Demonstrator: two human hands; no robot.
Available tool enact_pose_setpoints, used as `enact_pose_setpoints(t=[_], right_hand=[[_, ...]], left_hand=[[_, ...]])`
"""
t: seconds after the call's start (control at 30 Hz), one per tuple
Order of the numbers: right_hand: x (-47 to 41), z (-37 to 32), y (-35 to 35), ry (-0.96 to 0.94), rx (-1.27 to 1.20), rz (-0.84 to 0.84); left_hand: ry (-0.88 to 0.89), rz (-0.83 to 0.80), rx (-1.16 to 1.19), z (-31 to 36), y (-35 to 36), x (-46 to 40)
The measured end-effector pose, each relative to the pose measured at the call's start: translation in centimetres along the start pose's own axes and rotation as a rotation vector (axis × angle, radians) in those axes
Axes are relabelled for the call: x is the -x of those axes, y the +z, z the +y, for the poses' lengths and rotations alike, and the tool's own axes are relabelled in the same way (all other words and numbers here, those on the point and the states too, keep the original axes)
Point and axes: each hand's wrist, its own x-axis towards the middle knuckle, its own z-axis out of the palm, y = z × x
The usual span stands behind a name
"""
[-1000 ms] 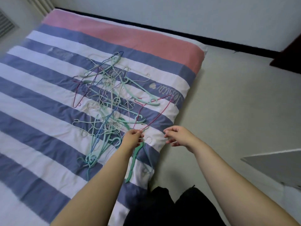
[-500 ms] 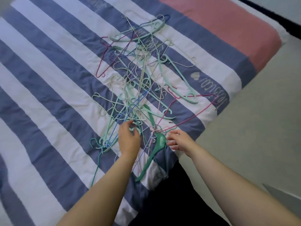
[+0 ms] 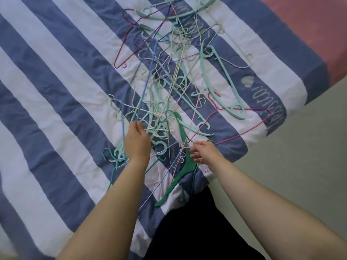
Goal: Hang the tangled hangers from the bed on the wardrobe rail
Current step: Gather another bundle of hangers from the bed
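A tangled heap of hangers lies on the striped bed cover: thin wire ones in white, blue and magenta, and thicker mint plastic ones. A dark green plastic hanger lies at the near edge of the heap, its lower arm reaching to the bed's corner. My left hand is on the near left of the tangle, fingers curled among the pale wires there. My right hand pinches thin wires just beside the green hanger, where a magenta wire hanger runs in. No wardrobe rail is in view.
The bed's corner lies just below my right hand. Pale floor lies to the right of the bed. A pink band of the cover is at the top right. Dark clothing shows between my forearms.
The view has closed in on the heap and tilted down. My left hand has slid further into the left side of the tangle; my right hand has reached in to the wires by the green hanger.
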Motion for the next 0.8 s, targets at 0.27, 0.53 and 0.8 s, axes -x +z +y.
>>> enact_pose_setpoints(t=[0.27, 0.53, 0.8], right_hand=[[-3.9, 0.5, 2.1, 0.128, 0.013, 0.109], [-9.2, 5.6, -0.2, 0.278, 0.166, 0.259], [-10.9, 8.0, 0.1, 0.097, 0.521, 0.307]], left_hand=[[0.163, -0.326, -0.099, -3.1, 2.5, -1.5], [0.121, -0.590, -0.385, -5.8, 9.7, 0.6], [0.220, -0.691, -0.638, -4.7, 15.3, -4.4]])
